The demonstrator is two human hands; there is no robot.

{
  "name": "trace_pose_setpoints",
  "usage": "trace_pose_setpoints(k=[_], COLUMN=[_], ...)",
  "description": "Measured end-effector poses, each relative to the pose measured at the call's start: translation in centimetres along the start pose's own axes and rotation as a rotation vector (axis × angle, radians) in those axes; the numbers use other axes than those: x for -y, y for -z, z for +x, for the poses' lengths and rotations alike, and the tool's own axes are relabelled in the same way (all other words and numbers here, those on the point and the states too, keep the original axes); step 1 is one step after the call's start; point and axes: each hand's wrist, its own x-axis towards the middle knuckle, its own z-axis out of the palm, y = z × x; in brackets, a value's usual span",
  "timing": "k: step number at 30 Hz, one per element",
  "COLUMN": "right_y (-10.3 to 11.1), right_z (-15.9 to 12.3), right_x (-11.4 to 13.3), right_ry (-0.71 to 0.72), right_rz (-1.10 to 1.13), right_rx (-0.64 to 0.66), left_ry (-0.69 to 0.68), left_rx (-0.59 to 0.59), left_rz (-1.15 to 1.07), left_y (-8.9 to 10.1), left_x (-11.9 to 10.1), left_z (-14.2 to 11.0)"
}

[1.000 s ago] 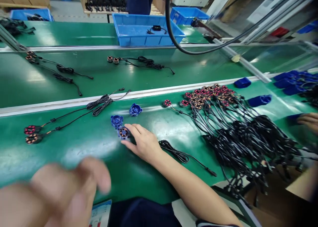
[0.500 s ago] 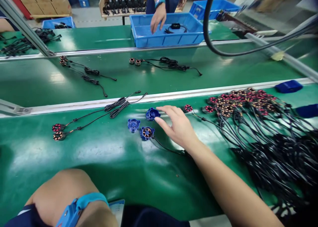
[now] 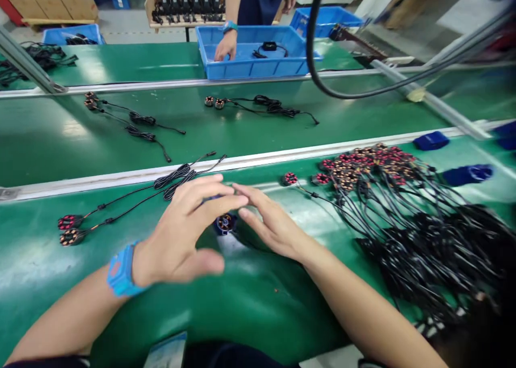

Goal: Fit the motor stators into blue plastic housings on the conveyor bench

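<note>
My left hand (image 3: 185,233) is open, its thumb apart and its fingers reaching across toward my right fingertips. Just behind it, partly covered, a blue round housing (image 3: 224,224) with a copper-wound motor stator inside lies on the green table. A cable runs from it to the right, beneath my right hand (image 3: 274,225). That hand has its fingers stretched out, with a gap between thumb and forefinger; nothing is visible in its grip. My left fingers hide most of the other blue housing parts here.
Two wound stators (image 3: 70,236) with black cables lie at left. A pile of stators (image 3: 371,164) with tangled cables (image 3: 435,244) fills the right. Blue sleeves (image 3: 467,174) sit beyond it. Across the bench, another person's hand (image 3: 226,47) is in a blue bin (image 3: 258,70). A thick black cable (image 3: 312,51) hangs overhead.
My left hand has risen from the lower left to beside my right hand, covering the blue parts. The view has shifted slightly. The other person's hand has moved lower into the bin.
</note>
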Motion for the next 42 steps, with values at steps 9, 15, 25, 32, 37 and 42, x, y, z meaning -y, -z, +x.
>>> trace_pose_setpoints(k=[9, 15, 25, 32, 37, 42], right_y=[3.2, 3.6, 8.8, 8.7, 7.8, 7.8], right_z=[-11.8, -14.9, -1.9, 20.1, 28.7, 32.8], right_x=[-0.1, -2.7, -2.4, -9.0, -12.6, -15.3], right_ry=[-0.357, -0.589, -0.167, -0.285, -0.415, -0.598], right_rz=[-0.574, -0.741, -0.763, -0.727, -0.771, -0.815], right_rx=[0.119, -0.138, -0.072, -0.08, -0.154, -0.153], left_ry=[-0.364, -0.394, -0.087, 0.271, 0.202, 0.188], left_rx=[0.157, -0.035, 0.134, 0.02, 0.02, 0.018], left_rz=[0.167, 0.273, -0.329, -0.659, -0.674, -0.732], left_y=[-5.7, -7.3, -4.2, -7.8, -8.1, -7.8], left_x=[3.7, 2.0, 0.2, 2.5, 1.7, 1.4], left_z=[1.2, -1.7, -3.6, -2.5, -2.1, -1.6])
